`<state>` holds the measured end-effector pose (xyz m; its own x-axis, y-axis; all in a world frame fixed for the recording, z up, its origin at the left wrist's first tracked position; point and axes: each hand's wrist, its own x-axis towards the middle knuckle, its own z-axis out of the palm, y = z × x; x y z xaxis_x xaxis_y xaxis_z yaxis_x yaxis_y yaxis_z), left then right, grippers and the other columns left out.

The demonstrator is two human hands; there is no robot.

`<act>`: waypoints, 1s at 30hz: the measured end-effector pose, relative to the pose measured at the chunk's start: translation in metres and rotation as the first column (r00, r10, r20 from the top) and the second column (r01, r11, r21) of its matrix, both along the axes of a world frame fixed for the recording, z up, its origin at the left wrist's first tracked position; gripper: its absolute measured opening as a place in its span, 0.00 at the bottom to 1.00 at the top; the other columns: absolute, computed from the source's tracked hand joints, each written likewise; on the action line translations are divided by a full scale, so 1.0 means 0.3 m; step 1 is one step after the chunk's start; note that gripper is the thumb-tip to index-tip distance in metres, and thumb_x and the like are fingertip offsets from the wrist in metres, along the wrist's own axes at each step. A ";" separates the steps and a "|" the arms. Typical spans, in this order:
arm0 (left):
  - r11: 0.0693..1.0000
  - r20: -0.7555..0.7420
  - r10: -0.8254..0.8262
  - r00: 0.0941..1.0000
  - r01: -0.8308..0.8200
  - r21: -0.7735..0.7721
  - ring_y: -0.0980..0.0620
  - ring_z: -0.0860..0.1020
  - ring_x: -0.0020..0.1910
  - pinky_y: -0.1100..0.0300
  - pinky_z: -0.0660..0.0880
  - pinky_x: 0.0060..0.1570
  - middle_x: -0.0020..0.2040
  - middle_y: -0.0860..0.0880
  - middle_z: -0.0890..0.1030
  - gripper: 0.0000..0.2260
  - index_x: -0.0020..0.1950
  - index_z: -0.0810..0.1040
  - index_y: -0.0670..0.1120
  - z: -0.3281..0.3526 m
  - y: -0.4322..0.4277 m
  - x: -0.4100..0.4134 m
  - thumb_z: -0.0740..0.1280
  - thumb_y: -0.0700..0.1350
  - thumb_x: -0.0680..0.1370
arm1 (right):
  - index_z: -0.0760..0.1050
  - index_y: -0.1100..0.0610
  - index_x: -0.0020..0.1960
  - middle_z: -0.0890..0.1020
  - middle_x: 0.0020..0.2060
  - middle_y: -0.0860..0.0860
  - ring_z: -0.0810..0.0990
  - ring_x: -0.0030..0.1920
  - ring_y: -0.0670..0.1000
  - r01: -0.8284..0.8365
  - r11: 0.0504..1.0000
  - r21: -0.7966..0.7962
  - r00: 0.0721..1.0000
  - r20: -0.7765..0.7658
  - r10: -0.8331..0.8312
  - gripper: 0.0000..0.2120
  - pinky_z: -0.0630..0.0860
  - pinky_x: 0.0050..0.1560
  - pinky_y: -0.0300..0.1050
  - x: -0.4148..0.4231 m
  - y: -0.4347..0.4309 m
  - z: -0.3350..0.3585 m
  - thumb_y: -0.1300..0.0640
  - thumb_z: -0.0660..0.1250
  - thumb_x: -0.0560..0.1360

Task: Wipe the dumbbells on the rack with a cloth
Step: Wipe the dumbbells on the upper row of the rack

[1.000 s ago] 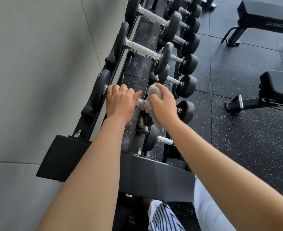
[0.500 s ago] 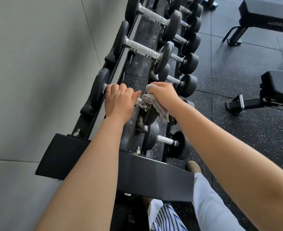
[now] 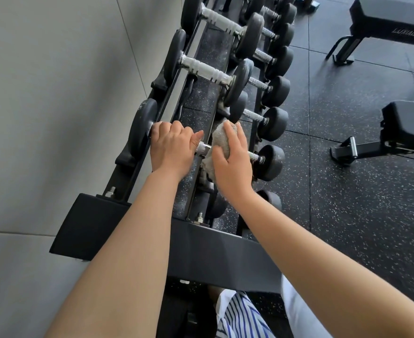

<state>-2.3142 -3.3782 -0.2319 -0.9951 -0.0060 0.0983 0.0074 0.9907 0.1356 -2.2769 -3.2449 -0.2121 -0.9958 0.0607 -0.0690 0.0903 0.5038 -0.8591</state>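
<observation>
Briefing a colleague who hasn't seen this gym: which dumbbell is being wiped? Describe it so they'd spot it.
Find the rack along the grey wall and take its top row. The dumbbell is the nearest there; unlike its neighbours, the left hand grips its handle and the right hand holds a cloth over its right end.

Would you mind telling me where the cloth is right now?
In the head view, the cloth sits mid-frame under the right hand, draped over the right end of the nearest top-tier dumbbell, whose handle the left hand grips.
</observation>
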 end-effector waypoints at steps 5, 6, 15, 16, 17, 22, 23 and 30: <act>1.000 -0.005 0.005 1.000 -0.005 -0.005 0.42 0.69 0.58 0.48 0.54 0.67 0.54 0.44 0.77 0.24 0.55 0.78 0.45 -0.004 0.004 -0.001 0.46 0.57 0.83 | 0.77 0.58 0.61 0.82 0.54 0.56 0.80 0.49 0.55 -0.063 0.998 0.009 0.986 0.153 0.061 0.14 0.77 0.55 0.52 -0.131 0.023 0.066 0.57 0.60 0.79; 1.000 -0.005 0.004 1.000 -0.004 -0.005 0.42 0.69 0.58 0.48 0.54 0.67 0.54 0.44 0.77 0.24 0.55 0.78 0.45 -0.003 0.003 -0.001 0.46 0.57 0.83 | 0.79 0.61 0.53 0.82 0.43 0.59 0.79 0.41 0.59 -0.066 0.998 -0.013 0.978 0.197 0.067 0.12 0.77 0.51 0.55 -0.156 0.027 0.073 0.58 0.60 0.77; 1.000 0.006 0.009 1.000 -0.009 0.003 0.42 0.68 0.59 0.48 0.53 0.68 0.54 0.44 0.76 0.24 0.55 0.77 0.45 0.003 0.006 -0.001 0.46 0.57 0.83 | 0.78 0.56 0.44 0.76 0.30 0.50 0.74 0.35 0.54 -0.028 0.994 -0.104 0.962 0.266 0.055 0.09 0.73 0.46 0.50 -0.166 0.026 0.085 0.55 0.60 0.71; 1.000 0.009 0.011 1.000 -0.011 0.003 0.42 0.68 0.59 0.48 0.53 0.68 0.55 0.44 0.76 0.24 0.55 0.77 0.45 0.003 0.005 -0.001 0.46 0.57 0.83 | 0.78 0.56 0.49 0.81 0.36 0.51 0.79 0.40 0.55 -0.019 0.997 -0.078 0.971 0.237 0.037 0.10 0.76 0.50 0.50 -0.153 0.021 0.080 0.55 0.60 0.74; 1.000 0.015 0.013 1.000 -0.013 0.001 0.42 0.68 0.59 0.48 0.53 0.69 0.55 0.44 0.76 0.24 0.55 0.77 0.45 0.003 0.004 -0.002 0.46 0.57 0.83 | 0.78 0.57 0.55 0.84 0.46 0.52 0.80 0.46 0.55 -0.016 0.999 -0.047 0.980 0.198 0.025 0.12 0.76 0.54 0.51 -0.136 0.017 0.071 0.56 0.59 0.77; 1.000 0.013 0.015 1.000 -0.015 -0.006 0.42 0.69 0.59 0.48 0.54 0.68 0.55 0.44 0.76 0.24 0.55 0.77 0.45 -0.001 0.007 -0.006 0.46 0.57 0.83 | 0.63 0.49 0.77 0.58 0.78 0.44 0.66 0.70 0.45 0.005 1.000 0.023 1.000 -0.016 -0.005 0.25 0.63 0.57 0.38 -0.010 -0.002 0.013 0.57 0.60 0.81; 1.000 0.011 0.015 1.000 -0.015 -0.007 0.42 0.69 0.59 0.48 0.54 0.68 0.55 0.44 0.76 0.24 0.55 0.77 0.45 -0.001 0.007 -0.006 0.46 0.57 0.83 | 0.62 0.48 0.77 0.56 0.79 0.44 0.65 0.72 0.46 0.011 0.999 0.050 0.998 -0.062 -0.008 0.25 0.65 0.56 0.38 0.015 -0.005 -0.002 0.57 0.60 0.81; 0.999 0.027 0.034 0.999 -0.035 0.039 0.42 0.67 0.62 0.49 0.49 0.70 0.58 0.44 0.75 0.22 0.57 0.78 0.47 0.011 0.017 -0.003 0.48 0.56 0.83 | 0.59 0.52 0.78 0.52 0.80 0.47 0.50 0.77 0.39 -0.106 0.992 -0.068 0.986 -0.136 0.096 0.24 0.51 0.64 0.21 0.055 0.024 -0.043 0.57 0.51 0.82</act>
<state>-2.3152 -3.3730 -0.2286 -0.9965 -0.0442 0.0708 -0.0312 0.9842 0.1743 -2.2606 -3.2378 -0.2251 -0.9972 -0.0411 0.0631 -0.0747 0.4386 -0.8956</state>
